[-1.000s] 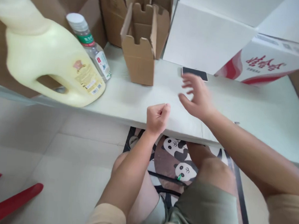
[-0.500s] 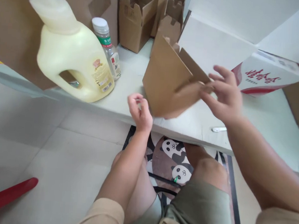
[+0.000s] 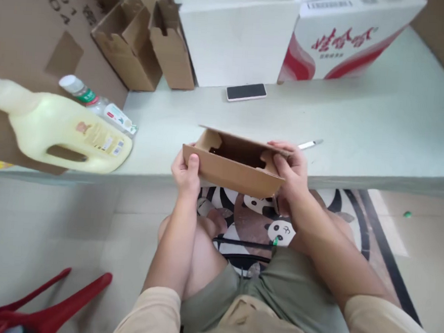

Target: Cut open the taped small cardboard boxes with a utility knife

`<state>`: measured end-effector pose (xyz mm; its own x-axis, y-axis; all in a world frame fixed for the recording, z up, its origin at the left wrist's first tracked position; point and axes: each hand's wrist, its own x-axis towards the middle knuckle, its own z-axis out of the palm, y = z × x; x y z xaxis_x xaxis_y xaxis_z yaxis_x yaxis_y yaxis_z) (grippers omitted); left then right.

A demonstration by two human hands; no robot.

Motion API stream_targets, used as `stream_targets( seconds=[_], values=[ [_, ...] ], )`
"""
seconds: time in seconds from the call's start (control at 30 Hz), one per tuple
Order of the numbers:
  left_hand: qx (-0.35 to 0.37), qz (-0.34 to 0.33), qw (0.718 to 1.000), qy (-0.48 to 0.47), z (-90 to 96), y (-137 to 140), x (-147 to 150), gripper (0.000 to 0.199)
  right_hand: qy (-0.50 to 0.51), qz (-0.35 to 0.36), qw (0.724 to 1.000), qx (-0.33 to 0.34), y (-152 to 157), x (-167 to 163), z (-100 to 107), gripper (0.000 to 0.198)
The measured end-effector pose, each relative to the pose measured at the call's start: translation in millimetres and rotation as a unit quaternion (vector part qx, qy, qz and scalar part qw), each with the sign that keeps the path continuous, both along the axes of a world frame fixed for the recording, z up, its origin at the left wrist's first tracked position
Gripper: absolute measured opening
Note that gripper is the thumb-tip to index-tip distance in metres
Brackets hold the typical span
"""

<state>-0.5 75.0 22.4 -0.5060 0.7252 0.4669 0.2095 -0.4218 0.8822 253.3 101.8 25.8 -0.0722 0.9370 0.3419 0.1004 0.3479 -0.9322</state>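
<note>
A brown cardboard box [image 3: 237, 172] is held between my two hands at the table's front edge, its opening facing up toward me. My left hand [image 3: 187, 171] grips its left end, thumb on the near wall. My right hand [image 3: 292, 174] is closed on the right end, where a side flap is folded inward. The inside of the box is dark and its bottom cannot be made out. Just beyond my right hand lies a slim white-handled tool [image 3: 310, 144], partly covered by the fingers.
At left stand a pale yellow jug [image 3: 72, 130] and a clear bottle [image 3: 100, 105]. Open cardboard boxes [image 3: 172, 56], a white box [image 3: 238, 43] and a red-and-white carton [image 3: 340, 43] line the back. A phone-like dark slab [image 3: 246, 91] lies before them. Red legs [image 3: 56, 307] show on the floor.
My left hand has taken hold of the box's left end. The box is now turned with its opening toward me. The view has shifted right, revealing the dark slab.
</note>
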Motion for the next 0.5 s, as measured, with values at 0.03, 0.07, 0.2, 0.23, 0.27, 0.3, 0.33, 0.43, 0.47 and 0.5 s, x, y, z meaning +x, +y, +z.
stream_targets(
  seconds=[0.03,0.07,0.2,0.23,0.27,0.3,0.33,0.43,0.47,0.5],
  values=[
    [-0.004,0.031,0.999,0.019,-1.2,3.1,-0.4,0.057,0.01,0.019,1.0,0.011,-3.2,2.4,-1.8,0.031],
    [-0.004,0.05,0.998,0.042,-1.5,6.9,-1.6,0.059,0.024,0.037,0.999,0.024,-6.4,5.3,-3.4,0.03],
    [-0.004,0.021,0.987,0.16,2.4,21.7,-11.4,0.048,0.07,0.096,0.991,0.054,-13.9,15.4,-8.3,0.034],
    [-0.011,0.007,0.984,0.179,3.1,25.1,-14.8,0.04,0.066,0.104,0.991,0.054,-13.7,16.7,-9.2,0.035],
    [-0.012,0.003,0.982,0.188,3.1,28.5,-18.7,0.035,0.062,0.105,0.991,0.05,-12.6,17.5,-10.1,0.038],
    [-0.008,0.007,0.982,0.188,2.5,32.3,-23.4,0.032,0.057,0.1,0.992,0.042,-10.8,17.8,-11.2,0.043],
    [0.001,0.02,0.984,0.178,1.5,36.3,-28.9,0.03,0.052,0.086,0.995,0.027,-8.3,17.8,-12.3,0.048],
    [0.02,0.061,0.992,0.113,-1.2,49.3,-49.5,0.025,0.03,0.009,0.998,-0.061,0.5,16.6,-15.3,0.051],
    [0.005,0.052,0.994,0.098,-1.0,53.3,-56.0,0.025,0.011,-0.009,0.995,-0.101,3.0,16.1,-15.5,0.049],
    [-0.023,0.02,0.994,0.104,-0.1,56.7,-61.1,0.026,-0.01,-0.011,0.99,-0.139,4.7,15.5,-15.0,0.048]
  ],
)
